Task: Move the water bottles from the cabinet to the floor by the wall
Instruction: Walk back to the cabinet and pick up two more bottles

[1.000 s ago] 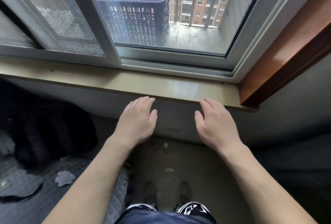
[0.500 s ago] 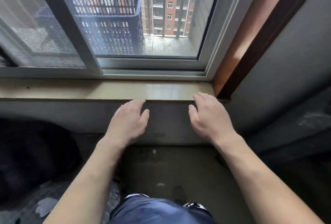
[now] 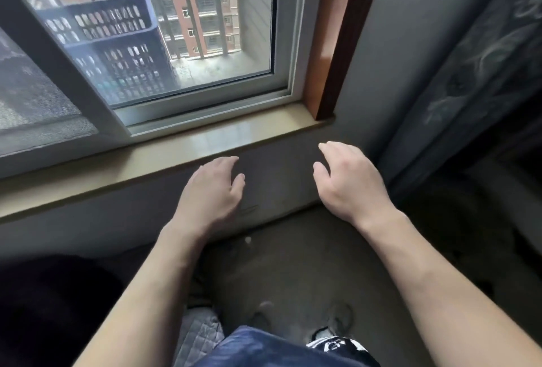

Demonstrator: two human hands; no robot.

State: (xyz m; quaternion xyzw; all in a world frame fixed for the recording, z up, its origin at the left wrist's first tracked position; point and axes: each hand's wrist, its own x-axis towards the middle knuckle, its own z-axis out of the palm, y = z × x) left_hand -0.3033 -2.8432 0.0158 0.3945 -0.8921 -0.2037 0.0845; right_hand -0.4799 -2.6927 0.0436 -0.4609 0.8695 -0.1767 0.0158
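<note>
- Nearest the camera are the person's blue shorts (image 3: pixel 278 349) and one black-and-white shoe (image 3: pixel 337 343). The shoe stands on the bare grey floor (image 3: pixel 293 264), with a quilted cloth (image 3: pixel 196 328) just to the left.
- Both forearms reach forward over that floor.
- The left hand (image 3: pixel 211 190) is palm down with its fingers loosely bent and holds nothing.
- The right hand (image 3: pixel 349 187) is the same, relaxed and empty, with its thumb apart from the fingers.
- Both hands hover near the wall (image 3: pixel 278 178) under the window sill (image 3: pixel 205 143). Whether either touches it cannot be told.
- No water bottles are in view, on the floor, on the sill or in either hand, so where they are cannot be told.
- A dark patterned panel (image 3: pixel 469 73) rises at the right. Whether it belongs to the cabinet cannot be told.
- Beyond the glass a blue slatted crate (image 3: pixel 117 52) sits on the outer ledge, behind bars.
- Judged from this, no bottle stands by the wall in view. It is either an empty-handed gap between trips or the start, and fetching from the cabinet is still to do.
- Against the frames before, the view has swung right and tilted. The sill now slants and more of the right-hand panel shows.
- The hands have kept their open, empty pose throughout, and only one shoe shows where two did.
</note>
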